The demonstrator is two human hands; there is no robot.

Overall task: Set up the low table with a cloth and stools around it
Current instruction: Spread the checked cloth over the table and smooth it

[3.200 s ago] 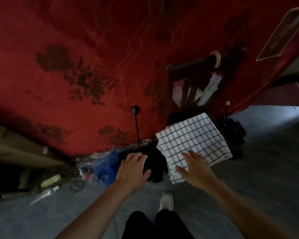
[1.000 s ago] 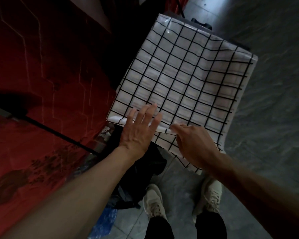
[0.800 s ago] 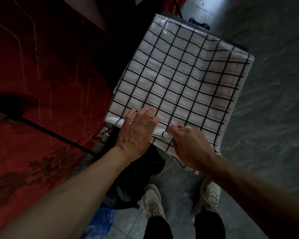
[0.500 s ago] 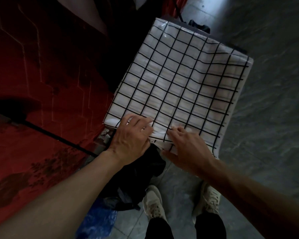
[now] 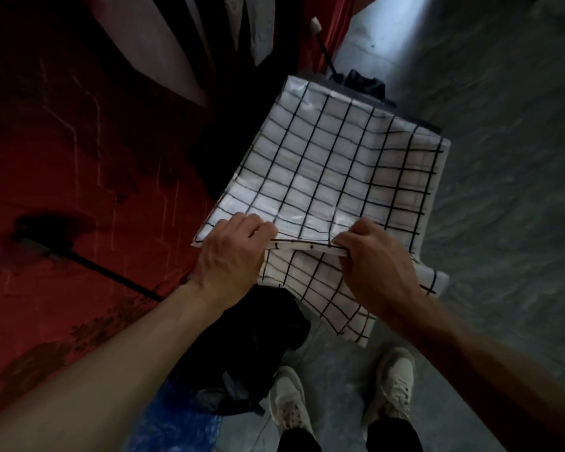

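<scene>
Head view: a person stands over a low surface
Cloth [image 5: 333, 164]: white with black grid, spread over the surface, near edge hanging
Left hand [image 5: 232, 252]: fingers curled, gripping the near edge
Right hand [image 5: 375, 259]: fingers pinching the same edge
Floor [image 5: 503, 207]: grey, shoes [image 5: 289, 406] below

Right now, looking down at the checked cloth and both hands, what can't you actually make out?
Head view:
- Low table: wholly covered by the checked cloth; legs unseen.
- Fingertips of left hand and right hand: curled under the cloth's edge.
- Black bundle: too dark to identify.
- Stools: none in view.
</scene>
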